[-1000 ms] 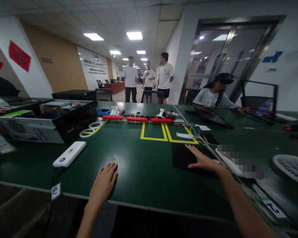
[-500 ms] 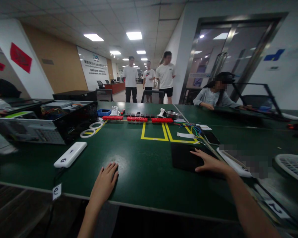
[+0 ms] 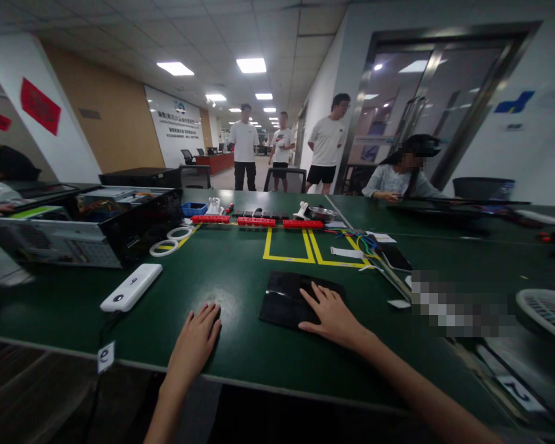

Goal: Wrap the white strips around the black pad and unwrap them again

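My right hand (image 3: 332, 315) lies flat, fingers spread, on a black flat pad (image 3: 287, 298) on the green table (image 3: 240, 271), in front of me near the front edge. My left hand (image 3: 195, 336) rests flat on the bare table top to the pad's left, fingers stretched out, holding nothing. A white oblong device (image 3: 130, 287) with a cable lies further left of my left hand.
An open computer case (image 3: 81, 227) stands at the left. Yellow tape rectangles (image 3: 289, 246), red strips (image 3: 254, 221), white tape rings (image 3: 171, 240) and coloured wires (image 3: 358, 240) lie beyond. A white fan (image 3: 546, 311) is at the right. A seated person and three standing people are behind.
My right hand has slid the black pad leftward across the table, from the right side to the middle. My left hand has stayed put. One standing person has walked to the right.
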A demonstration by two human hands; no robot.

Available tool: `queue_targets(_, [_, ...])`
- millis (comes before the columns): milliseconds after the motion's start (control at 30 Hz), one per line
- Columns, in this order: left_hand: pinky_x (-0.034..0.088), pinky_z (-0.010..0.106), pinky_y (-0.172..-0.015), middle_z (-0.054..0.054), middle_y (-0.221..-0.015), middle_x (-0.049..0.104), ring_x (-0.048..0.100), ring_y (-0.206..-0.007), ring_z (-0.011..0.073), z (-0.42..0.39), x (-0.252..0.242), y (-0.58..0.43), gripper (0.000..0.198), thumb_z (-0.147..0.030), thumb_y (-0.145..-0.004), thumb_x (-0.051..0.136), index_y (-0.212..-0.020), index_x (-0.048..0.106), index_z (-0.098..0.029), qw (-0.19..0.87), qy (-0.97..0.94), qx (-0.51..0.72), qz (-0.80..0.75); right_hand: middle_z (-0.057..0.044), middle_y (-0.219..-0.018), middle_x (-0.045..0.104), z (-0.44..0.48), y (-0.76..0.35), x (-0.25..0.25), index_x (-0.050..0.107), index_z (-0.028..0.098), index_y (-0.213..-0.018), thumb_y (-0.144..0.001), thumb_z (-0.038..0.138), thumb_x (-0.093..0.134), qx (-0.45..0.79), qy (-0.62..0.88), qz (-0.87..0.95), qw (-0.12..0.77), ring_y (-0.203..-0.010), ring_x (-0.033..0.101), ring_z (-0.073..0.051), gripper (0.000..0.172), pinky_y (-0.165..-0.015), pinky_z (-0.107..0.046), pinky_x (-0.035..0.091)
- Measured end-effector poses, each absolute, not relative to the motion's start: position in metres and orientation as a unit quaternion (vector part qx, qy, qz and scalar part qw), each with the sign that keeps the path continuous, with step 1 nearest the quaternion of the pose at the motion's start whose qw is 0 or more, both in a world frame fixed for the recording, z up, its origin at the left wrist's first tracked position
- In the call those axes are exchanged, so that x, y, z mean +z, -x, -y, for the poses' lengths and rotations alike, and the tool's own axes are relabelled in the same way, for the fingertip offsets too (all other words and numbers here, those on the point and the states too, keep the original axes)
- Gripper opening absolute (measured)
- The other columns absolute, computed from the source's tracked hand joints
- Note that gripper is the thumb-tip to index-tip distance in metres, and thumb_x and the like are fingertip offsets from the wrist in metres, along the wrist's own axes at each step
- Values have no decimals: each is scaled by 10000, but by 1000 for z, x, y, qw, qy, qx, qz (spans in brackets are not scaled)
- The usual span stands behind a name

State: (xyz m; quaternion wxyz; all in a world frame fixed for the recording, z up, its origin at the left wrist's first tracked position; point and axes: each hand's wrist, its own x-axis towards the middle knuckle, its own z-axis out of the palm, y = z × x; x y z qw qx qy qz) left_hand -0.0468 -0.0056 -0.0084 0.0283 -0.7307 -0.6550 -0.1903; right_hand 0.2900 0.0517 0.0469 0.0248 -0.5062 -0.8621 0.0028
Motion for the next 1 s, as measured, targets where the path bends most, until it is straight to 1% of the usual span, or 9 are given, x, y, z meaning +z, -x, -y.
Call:
queue_targets(100, [281,475,-1067,107,-1336,522,410,-1287,243,6,-8,47,396,-287,-924,374,-1263,525,-147,30,733,-188,653,-216,-1447,295,-45,-272,43,334,176,-1416,-783,733,332,-20,470,882,42,-1289,308,-379,843,-1001,-535,261])
queue_targets(300, [280,472,-1068,107,-1334,525,414,-1284,244,8,-8,45,397,-300,-913,403,-1265,525,-163,34,732,-198,651,-218,-1460,264,-39,-248,40,292,192,-1432,-807,700,340,-11,431,901,52,-1302,276,-381,806,-1007,-543,242])
queue_targets(400, [285,475,-1065,109,-1335,524,405,-1290,247,7,-8,45,402,-299,-912,403,-1269,520,-156,30,732,-197,651,-162,-1471,279,-47,-248,48,246,235,-1445,-852,653,309,22,404,912,62,-1295,309,-329,728,-1010,-519,266])
queue_targets(467, [287,477,-1063,111,-1341,517,403,-1291,248,7,-7,46,403,-291,-913,400,-1271,518,-151,27,732,-190,653,-114,-1460,324,-59,-259,58,279,240,-1432,-888,590,301,24,399,912,93,-1290,330,-277,647,-1025,-478,278])
queue_targets(600, [286,476,-1064,111,-1347,509,404,-1291,243,8,-3,45,401,-286,-915,395,-1274,515,-152,24,734,-175,656,-123,-1376,436,-98,-317,77,438,178,-1335,-884,461,399,-85,499,843,182,-1260,365,-267,534,-1028,-446,295])
queue_targets(700, [285,470,-1065,113,-1352,502,404,-1291,242,9,-1,43,403,-281,-918,390,-1273,515,-140,28,734,-166,658,-144,-1348,448,-122,-378,80,459,141,-1305,-855,371,442,-157,641,734,161,-1218,402,-282,506,-985,-407,344])
queue_targets(800, [278,469,-1068,113,-1347,508,407,-1289,246,9,-1,42,400,-276,-918,393,-1271,517,-133,37,734,-163,658,-212,-1259,493,-129,-426,71,473,90,-1271,-818,273,459,-156,711,669,149,-1116,482,-336,488,-880,-440,408])
queue_targets(933, [293,479,-1055,120,-1337,519,419,-1280,258,7,-5,43,390,-265,-911,414,-1261,526,-135,44,732,-165,660,-177,-1050,610,-127,-453,52,575,152,-1128,-790,165,438,-124,762,624,122,-937,584,-304,365,-767,-419,447])
queue_targets(1000, [305,483,-1045,122,-1329,528,432,-1270,263,7,-5,43,380,-261,-907,421,-1251,535,-148,49,730,-168,660,-180,-945,644,-128,-453,45,627,133,-1011,-796,101,399,-106,777,610,116,-867,611,-288,315,-726,-399,451])
